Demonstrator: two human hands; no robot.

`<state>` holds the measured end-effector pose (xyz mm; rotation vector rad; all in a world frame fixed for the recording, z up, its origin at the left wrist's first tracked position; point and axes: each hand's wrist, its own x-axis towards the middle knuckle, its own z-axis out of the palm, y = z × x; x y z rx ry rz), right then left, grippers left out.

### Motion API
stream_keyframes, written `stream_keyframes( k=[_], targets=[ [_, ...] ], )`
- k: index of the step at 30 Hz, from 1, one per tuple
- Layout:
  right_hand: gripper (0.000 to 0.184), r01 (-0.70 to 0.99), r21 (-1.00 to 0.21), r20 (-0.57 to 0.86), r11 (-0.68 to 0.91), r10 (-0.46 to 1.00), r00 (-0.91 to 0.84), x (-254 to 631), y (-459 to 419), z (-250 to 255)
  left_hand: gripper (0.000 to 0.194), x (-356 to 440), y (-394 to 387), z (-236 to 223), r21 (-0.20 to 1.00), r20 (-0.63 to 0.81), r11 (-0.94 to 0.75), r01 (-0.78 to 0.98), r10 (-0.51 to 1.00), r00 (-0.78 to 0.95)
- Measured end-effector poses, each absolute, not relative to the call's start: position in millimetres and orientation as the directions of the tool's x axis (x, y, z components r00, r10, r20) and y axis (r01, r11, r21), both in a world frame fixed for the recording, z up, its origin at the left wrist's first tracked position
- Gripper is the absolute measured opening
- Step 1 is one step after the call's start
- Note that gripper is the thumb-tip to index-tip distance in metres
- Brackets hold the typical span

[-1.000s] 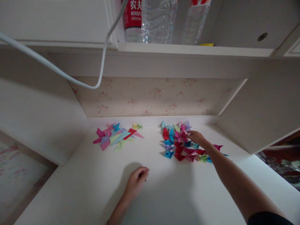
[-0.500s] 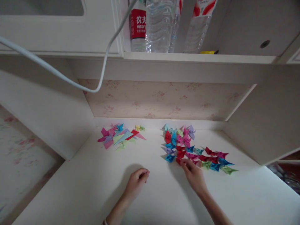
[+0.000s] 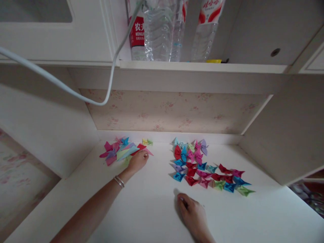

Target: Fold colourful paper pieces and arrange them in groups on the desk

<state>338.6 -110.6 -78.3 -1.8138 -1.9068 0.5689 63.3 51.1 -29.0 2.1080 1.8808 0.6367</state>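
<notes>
Left hand (image 3: 138, 160): moved forward to the paper pile's (image 3: 124, 153) near edge; grip curled narrow, anything held cannot be told.
Right hand (image 3: 193, 212): drawn back, apart from the bows (image 3: 191, 172); grip loosely curled, contents hidden.
Bows: ranged on the surface (image 3: 152, 209) at right, well apart from the pile.

Likely a home, floral wallpaper (image 3: 157, 111), white cabinet (image 3: 76, 44), shelved bottles (image 3: 158, 37)

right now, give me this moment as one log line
left hand: at paper pile, grip unclear | right hand: curled, apart from folded papers | bottles: on shelf
</notes>
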Motion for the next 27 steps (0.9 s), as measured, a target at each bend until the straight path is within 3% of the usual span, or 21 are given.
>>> stream_keyframes(
  k=[7,13,21,27],
  targets=[
    [0.031,0.823,-0.567,0.001,0.014,1.0,-0.016,335.5,-107.8,-77.4,0.033,74.4,103.9,-26.2,0.277,0.167,0.014,0.961,0.984,-0.062],
    [0.029,0.829,-0.559,-0.014,-0.008,1.0,0.0,334.9,-107.7,-72.3,0.033,82.7,127.0,-31.2,0.183,0.131,0.037,0.982,0.989,-0.061],
    [0.026,0.831,-0.556,-0.002,-0.018,1.0,0.021,333.5,-107.4,-70.7,0.038,77.1,127.5,-33.2,0.151,0.131,0.06,0.987,0.988,-0.08],
    [0.026,0.846,-0.533,-0.002,-0.034,0.999,0.039,333.3,-108.8,-68.5,0.034,68.5,120.4,-22.0,0.192,0.151,0.064,0.979,0.984,-0.094]
  ],
)
